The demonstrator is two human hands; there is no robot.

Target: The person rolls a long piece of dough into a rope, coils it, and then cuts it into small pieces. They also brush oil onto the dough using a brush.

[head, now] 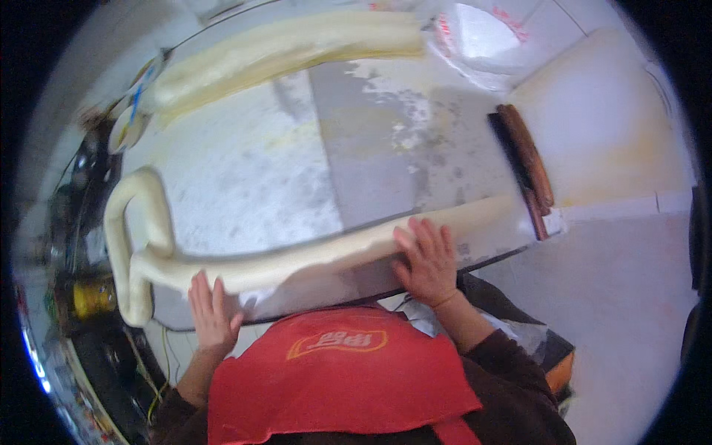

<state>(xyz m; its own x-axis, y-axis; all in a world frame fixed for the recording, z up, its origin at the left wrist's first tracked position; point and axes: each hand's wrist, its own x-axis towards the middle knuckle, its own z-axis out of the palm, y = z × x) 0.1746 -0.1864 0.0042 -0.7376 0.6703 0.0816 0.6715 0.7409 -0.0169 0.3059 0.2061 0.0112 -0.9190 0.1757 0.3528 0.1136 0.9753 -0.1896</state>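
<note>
A long rope of pale dough lies along the near edge of a floured worktable. Its left end loops back on itself and hangs near the table's left edge. My left hand rests with its fingertips on the near side of the rope, close to the loop. Farther right, the palm and spread fingers of my right hand lie flat over the dough. Neither hand grips anything.
A thick, pale dough roll stretches along the far edge. At the right edge lies a brown wooden rolling pin. A bowl with a blue-handled utensil stands at left; a white plastic bag sits at far right.
</note>
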